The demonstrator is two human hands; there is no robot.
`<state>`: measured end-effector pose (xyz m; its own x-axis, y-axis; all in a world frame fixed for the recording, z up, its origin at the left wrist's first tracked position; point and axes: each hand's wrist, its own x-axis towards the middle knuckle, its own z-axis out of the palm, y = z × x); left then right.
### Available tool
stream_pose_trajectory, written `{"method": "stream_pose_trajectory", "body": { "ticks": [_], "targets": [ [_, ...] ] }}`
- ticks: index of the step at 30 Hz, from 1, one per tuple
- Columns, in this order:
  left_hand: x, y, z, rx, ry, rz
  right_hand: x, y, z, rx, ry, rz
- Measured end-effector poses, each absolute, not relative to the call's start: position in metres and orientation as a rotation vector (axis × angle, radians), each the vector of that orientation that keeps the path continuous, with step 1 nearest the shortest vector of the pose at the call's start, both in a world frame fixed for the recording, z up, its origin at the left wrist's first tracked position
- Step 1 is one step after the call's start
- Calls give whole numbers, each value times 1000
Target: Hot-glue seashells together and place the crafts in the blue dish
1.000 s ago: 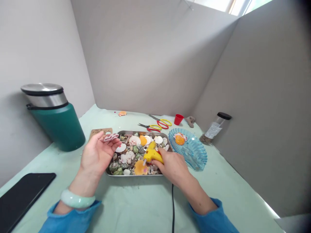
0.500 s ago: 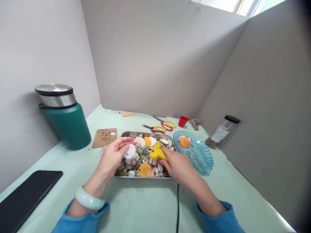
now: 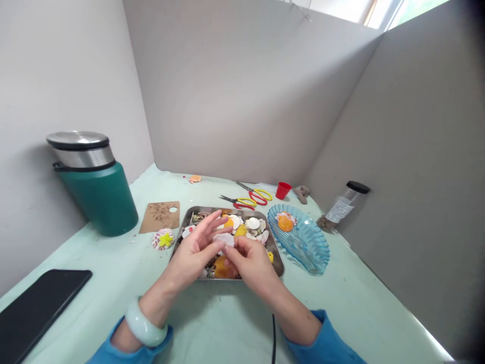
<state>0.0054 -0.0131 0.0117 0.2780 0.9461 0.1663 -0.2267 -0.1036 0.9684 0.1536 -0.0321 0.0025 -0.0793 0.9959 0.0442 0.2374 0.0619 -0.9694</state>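
A white seashell [image 3: 223, 239] is held between my two hands above the metal tray [image 3: 281, 263]. My left hand [image 3: 197, 248] has its thumb against the shell and its other fingers raised behind it. The thumb and fingertips of my right hand [image 3: 253, 259] pinch the shell from the right. Several shells [image 3: 253, 223] lie in the tray below, with an orange-yellow shell [image 3: 223, 268] near its front edge, partly covered by my hands. A bit of the yellow glue gun [image 3: 270, 257] shows beside my right hand; the rest is hidden.
A blue shell-shaped dish [image 3: 308, 247] holds an orange piece. Two pairs of scissors [image 3: 244, 203] and a red cup [image 3: 283, 190] stand behind the tray. Left are a brown board [image 3: 159, 217], a decorated shell [image 3: 163, 239], a green bottle [image 3: 100, 194] and a black phone [image 3: 41, 308]. A clear jar [image 3: 343, 207] is right.
My right hand has let go of the yellow glue gun and moved left onto the white shell. My left hand has brought the shell rightward, uncovering the decorated shell on the table.
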Motion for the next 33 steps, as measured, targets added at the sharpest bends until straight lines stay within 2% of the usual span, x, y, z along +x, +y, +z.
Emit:
{"method": "stream_pose_trajectory", "body": {
  "ticks": [3, 6, 8, 13, 17, 21, 25, 28, 33],
  "targets": [
    [6, -11, 8, 1283, 846, 1129, 156, -32, 5, -1260, -1266, 1324],
    [6, -9, 7, 1341, 939, 1042, 157, -34, 8, -1250, -1300, 1341],
    [6, -10, 7, 1373, 993, 1052, 158, -35, 6, -1293, -1445, 1189],
    [9, -11, 6, 1567, 1038, 1023, 164, -37, -2, -1426, -1920, 410],
    [8, -11, 5, 1606, 1060, 1017, 171, -37, -2, -1422, -1994, 366],
    [0, -7, 7, 1310, 1211, 1332, 175, -28, 12, -1395, -2004, 320],
    [-14, 0, 12, 811, 1177, 1790, 158, 5, 31, -1308, -2280, 60],
    [-21, 4, 16, 597, 1110, 1897, 131, 41, 36, -1231, -2596, -212],
    [-26, 5, 15, 483, 1071, 1984, 93, 86, 27, -1077, -2823, -277]
  ]
}}
